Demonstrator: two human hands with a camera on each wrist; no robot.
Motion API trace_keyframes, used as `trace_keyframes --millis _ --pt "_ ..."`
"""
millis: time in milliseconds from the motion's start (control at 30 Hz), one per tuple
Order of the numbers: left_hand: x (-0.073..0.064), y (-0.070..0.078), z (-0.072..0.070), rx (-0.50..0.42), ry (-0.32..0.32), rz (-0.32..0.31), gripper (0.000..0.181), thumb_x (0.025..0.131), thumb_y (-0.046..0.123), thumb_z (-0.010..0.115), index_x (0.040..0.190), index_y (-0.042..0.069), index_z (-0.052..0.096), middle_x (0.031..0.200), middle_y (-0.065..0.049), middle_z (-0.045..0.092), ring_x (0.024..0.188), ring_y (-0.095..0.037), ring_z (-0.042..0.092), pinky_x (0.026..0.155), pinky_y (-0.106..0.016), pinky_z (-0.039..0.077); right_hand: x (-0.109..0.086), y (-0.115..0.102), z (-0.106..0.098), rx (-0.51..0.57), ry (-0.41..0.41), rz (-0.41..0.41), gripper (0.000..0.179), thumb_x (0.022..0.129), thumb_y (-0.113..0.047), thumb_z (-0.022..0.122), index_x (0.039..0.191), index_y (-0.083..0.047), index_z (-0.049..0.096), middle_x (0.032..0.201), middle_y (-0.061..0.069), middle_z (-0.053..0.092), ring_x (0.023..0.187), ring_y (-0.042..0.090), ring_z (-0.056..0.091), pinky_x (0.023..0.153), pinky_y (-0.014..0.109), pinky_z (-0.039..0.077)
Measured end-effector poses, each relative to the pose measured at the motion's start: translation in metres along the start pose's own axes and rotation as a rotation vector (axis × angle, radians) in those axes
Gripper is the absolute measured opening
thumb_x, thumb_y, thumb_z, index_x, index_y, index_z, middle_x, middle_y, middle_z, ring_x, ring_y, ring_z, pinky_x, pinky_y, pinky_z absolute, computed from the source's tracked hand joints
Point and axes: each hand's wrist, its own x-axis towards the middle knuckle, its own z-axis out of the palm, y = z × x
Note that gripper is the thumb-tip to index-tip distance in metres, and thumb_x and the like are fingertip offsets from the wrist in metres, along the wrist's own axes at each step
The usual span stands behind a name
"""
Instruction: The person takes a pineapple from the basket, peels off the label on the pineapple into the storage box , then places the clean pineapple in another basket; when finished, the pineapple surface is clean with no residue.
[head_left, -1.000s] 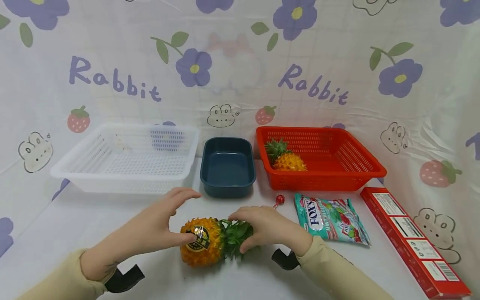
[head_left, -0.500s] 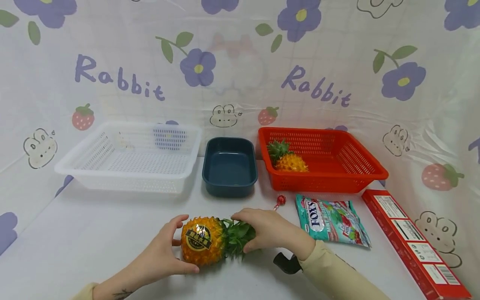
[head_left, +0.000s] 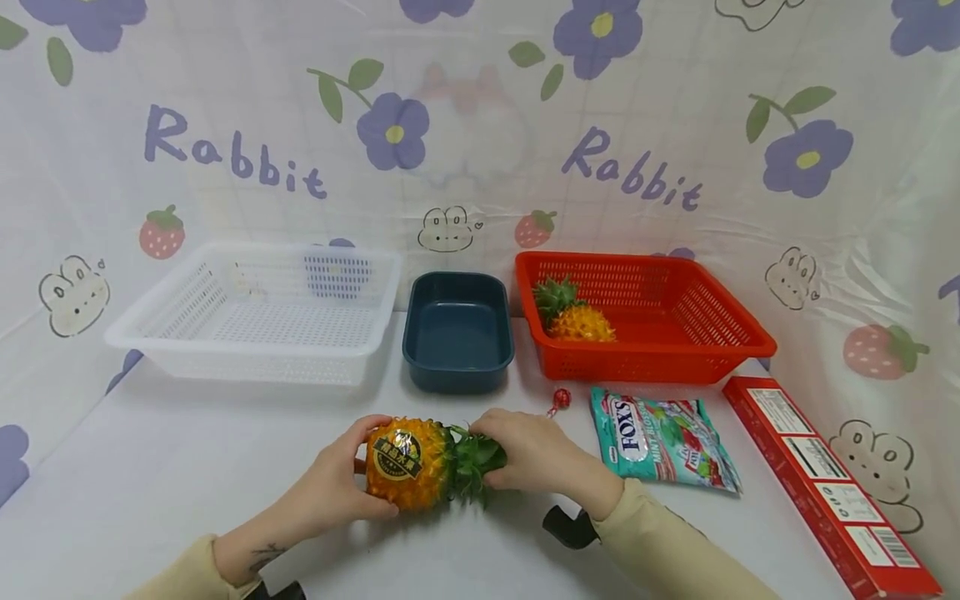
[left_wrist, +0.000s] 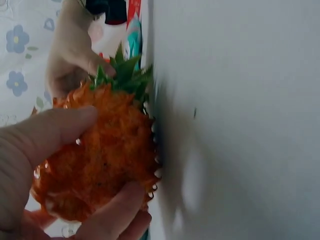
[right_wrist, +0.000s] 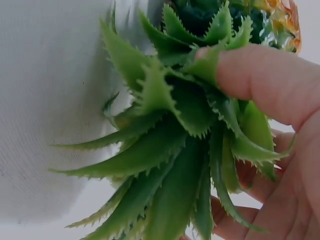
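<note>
An orange-yellow pineapple [head_left: 431, 475] with a black and gold label lies sideways, close over the white tablecloth, its green leaves [head_left: 474, 467] pointing right. My left hand [head_left: 337, 483] grips the bottom end of the fruit, thumb on the near side. In the left wrist view, thumb and fingers spread round the spiny body [left_wrist: 112, 145]. My right hand [head_left: 536, 450] holds the leafy crown from the right. Its thumb presses on the leaves [right_wrist: 170, 190] near the top of the fruit in the right wrist view, with the other fingers partly hidden behind them.
At the back stand a white basket [head_left: 247, 354], a dark blue bin [head_left: 457, 379] and a red basket [head_left: 652, 367] with a second pineapple [head_left: 581, 323] inside. A red lollipop [head_left: 562, 398], a FOX'S candy bag [head_left: 663, 442] and a long red box [head_left: 825, 483] lie to the right.
My left hand has come down from over the pineapple and closed round its bottom end. The pineapple has shifted slightly upward in the head view. The right hand stays at the leaves.
</note>
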Motion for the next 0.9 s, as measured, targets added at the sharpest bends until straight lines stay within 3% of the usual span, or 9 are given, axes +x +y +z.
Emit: trace_keyframes --millis 200,533,900 --pt "0.022 -0.008 -0.009 -0.005 -0.013 0.045 0.094 0.058 0.007 0.084 0.137 0.015 0.033 0.129 -0.019 0.045 0.094 -0.027 0.06 0.076 -0.035 0.053 0.012 0.005 0.0 0.039 0.032 0.067 0.048 0.072 -0.025 0.076 0.116 -0.015 0.059 0.112 0.001 0.061 0.095 0.018 0.056 0.075 0.038 0.048" --pt "0.055 -0.019 -0.021 -0.037 -0.063 0.089 0.093 0.06 0.004 0.083 0.138 0.014 0.032 0.132 -0.021 0.041 0.095 -0.027 0.058 0.079 -0.036 0.052 0.03 0.013 -0.003 0.064 0.001 0.21 0.053 0.074 -0.027 0.076 0.122 -0.016 0.057 0.121 0.001 0.058 0.099 0.021 0.057 0.081 0.047 0.047" --pt "0.067 -0.024 -0.029 -0.028 -0.065 0.088 0.096 0.06 0.003 0.083 0.139 0.014 0.031 0.127 -0.02 0.044 0.094 -0.028 0.06 0.08 -0.036 0.053 0.041 0.016 -0.003 0.068 0.009 0.222 0.053 0.076 -0.027 0.075 0.124 -0.015 0.055 0.123 0.002 0.057 0.102 0.021 0.057 0.084 0.045 0.047"
